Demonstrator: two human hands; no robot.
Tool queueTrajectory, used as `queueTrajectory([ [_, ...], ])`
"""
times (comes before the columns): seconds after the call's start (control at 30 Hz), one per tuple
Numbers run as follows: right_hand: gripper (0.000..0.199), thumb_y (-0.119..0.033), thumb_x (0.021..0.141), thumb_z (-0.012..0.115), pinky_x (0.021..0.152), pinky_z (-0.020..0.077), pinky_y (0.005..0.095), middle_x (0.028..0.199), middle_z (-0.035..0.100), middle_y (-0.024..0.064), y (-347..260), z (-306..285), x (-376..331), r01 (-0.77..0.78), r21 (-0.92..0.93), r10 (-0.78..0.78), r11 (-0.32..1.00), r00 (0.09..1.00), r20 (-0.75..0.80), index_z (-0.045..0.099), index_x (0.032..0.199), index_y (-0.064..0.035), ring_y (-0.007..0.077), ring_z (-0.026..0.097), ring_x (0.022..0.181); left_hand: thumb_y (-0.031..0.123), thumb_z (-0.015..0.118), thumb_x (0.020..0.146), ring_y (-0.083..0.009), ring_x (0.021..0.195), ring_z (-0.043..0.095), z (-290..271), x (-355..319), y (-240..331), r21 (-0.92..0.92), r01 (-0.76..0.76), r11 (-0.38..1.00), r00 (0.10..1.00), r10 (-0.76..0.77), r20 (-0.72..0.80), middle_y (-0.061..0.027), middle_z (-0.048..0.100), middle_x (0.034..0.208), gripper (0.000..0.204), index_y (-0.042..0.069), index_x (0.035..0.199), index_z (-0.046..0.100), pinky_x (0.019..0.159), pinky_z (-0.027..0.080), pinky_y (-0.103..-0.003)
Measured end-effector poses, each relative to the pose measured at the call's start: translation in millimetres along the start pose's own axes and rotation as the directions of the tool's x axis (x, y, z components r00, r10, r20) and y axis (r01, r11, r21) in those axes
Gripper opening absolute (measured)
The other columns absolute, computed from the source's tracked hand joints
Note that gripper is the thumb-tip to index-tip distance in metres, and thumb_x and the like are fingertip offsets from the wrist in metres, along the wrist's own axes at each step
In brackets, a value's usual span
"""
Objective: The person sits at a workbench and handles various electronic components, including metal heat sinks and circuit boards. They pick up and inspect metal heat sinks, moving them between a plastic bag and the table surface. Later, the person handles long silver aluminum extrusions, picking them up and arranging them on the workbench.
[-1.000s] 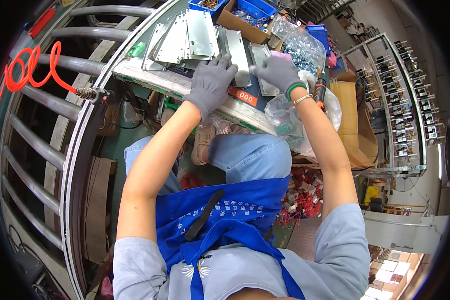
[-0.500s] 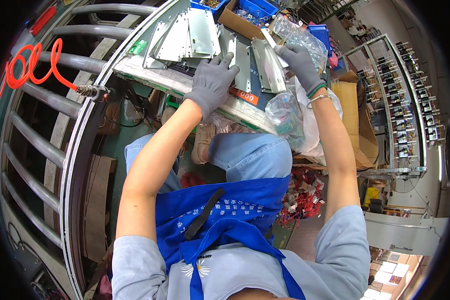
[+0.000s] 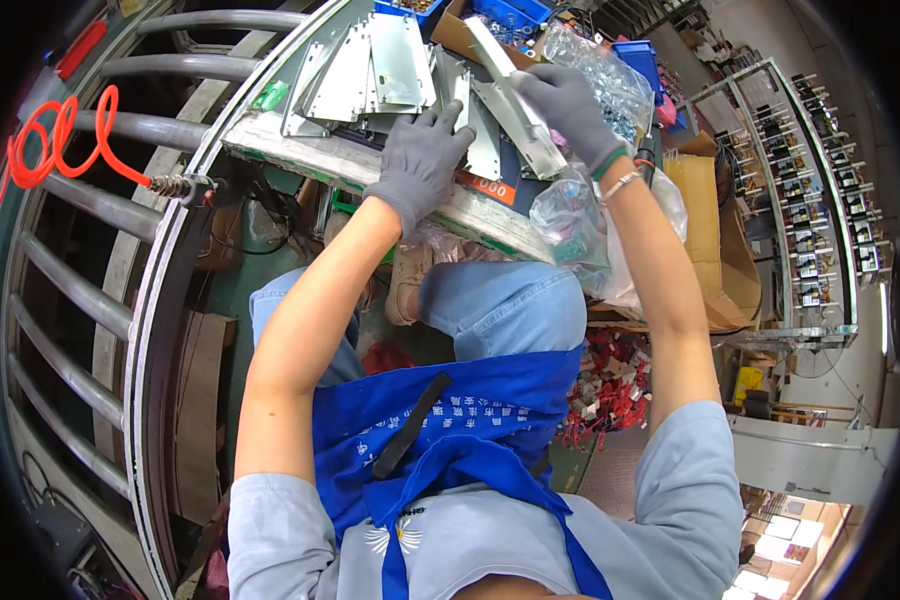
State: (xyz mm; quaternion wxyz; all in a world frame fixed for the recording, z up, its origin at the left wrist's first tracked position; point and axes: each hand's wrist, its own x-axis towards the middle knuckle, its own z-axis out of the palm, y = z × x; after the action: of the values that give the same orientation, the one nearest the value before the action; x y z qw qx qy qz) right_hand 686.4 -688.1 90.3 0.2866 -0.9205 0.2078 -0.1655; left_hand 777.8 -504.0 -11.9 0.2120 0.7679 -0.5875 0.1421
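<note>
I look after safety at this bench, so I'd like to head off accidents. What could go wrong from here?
The tilted plate in the right hand could slip and scrape the plates beside it.
The fanned plates overlap unevenly near the left hand, so a knock might send some sliding.
The clear bag lies close to the tilted plate's lower end and might get snagged.

blue bin (image 3: 428, 13), top cut off | loose parts (image 3: 498, 31), too tiny to name from here | metal plate (image 3: 485, 148), partly behind left hand (image 3: 420, 165)
</note>
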Motion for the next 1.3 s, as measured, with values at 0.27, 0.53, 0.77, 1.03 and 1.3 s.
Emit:
queueTrajectory([
  [0.27, 0.039, -0.041, 0.091, 0.061, 0.063, 0.0512, 0.028, 0.081, 0.069, 0.0041, -9, 29, 20, -0.245, 0.174, 0.179, 0.954, 0.928, 0.327, 0.071, 0.094, -0.0038, 0.0106, 0.063, 0.07, 0.013, 0.067, 0.071, -0.0259, 0.106, 0.059, -3, -3, -2, -0.075, 0.001, 0.997, 1.0, -0.002, -0.007, -0.0112, 0.059, 0.118, 0.035, 0.013, 0.106, 0.063, 0.088, 0.045, -0.041],
  [0.53, 0.042, -0.044, 0.086, 0.057, 0.078, 0.054, 0.0442, 0.091, 0.072, 0.0174, 25, 2, -29, -0.01, -0.762, 0.348, 0.647, 0.894, 0.283, 0.073, 0.097, -0.0065, 0.0346, 0.07, 0.086, 0.013, 0.067, 0.072, -0.0257, 0.105, 0.059, 3, -6, -4, -0.092, -0.017, 0.996, 0.997, 0.01, -0.079, -0.0098, 0.06, 0.112, 0.033, 0.013, 0.105, 0.063, 0.087, 0.045, -0.041],
  [0.77, 0.048, -0.048, 0.083, 0.059, 0.08, 0.0534, 0.044, 0.096, 0.071, 0.0183, 20, 7, -34, 0.055, -0.799, 0.315, 0.599, 0.901, 0.298, 0.072, 0.095, -0.0037, 0.0344, 0.069, 0.09, 0.013, 0.067, 0.073, -0.0261, 0.106, 0.059, -3, -4, -3, -0.1, -0.007, 0.995, 0.999, 0.002, -0.049, -0.0104, 0.06, 0.114, 0.029, 0.012, 0.101, 0.064, 0.089, 0.045, -0.041],
  [1.03, 0.038, -0.042, 0.084, 0.056, 0.077, 0.0543, 0.0463, 0.092, 0.071, 0.0165, 19, -17, -15, 0.053, -0.865, 0.185, 0.498, 0.969, 0.166, 0.072, 0.093, -0.0083, 0.0346, 0.069, 0.085, 0.013, 0.065, 0.075, -0.0269, 0.104, 0.06, 4, -4, -4, -0.129, -0.022, 0.991, 0.995, 0.009, -0.101, -0.0108, 0.061, 0.112, 0.024, 0.012, 0.099, 0.064, 0.088, 0.045, -0.04],
  [1.3, 0.038, -0.04, 0.086, 0.053, 0.077, 0.0534, 0.0457, 0.084, 0.069, 0.0181, -6, -4, 4, 0.083, -0.656, -0.04, 0.75, 0.996, 0.08, 0.071, 0.087, -0.0074, 0.0354, 0.068, 0.083, 0.016, 0.065, 0.078, -0.0294, 0.08, 0.065, -5, -8, -2, -0.227, -0.032, 0.973, 0.971, -0.023, -0.237, -0.0096, 0.066, 0.086, 0.009, 0.009, 0.083, 0.067, 0.076, 0.05, -0.04],
])
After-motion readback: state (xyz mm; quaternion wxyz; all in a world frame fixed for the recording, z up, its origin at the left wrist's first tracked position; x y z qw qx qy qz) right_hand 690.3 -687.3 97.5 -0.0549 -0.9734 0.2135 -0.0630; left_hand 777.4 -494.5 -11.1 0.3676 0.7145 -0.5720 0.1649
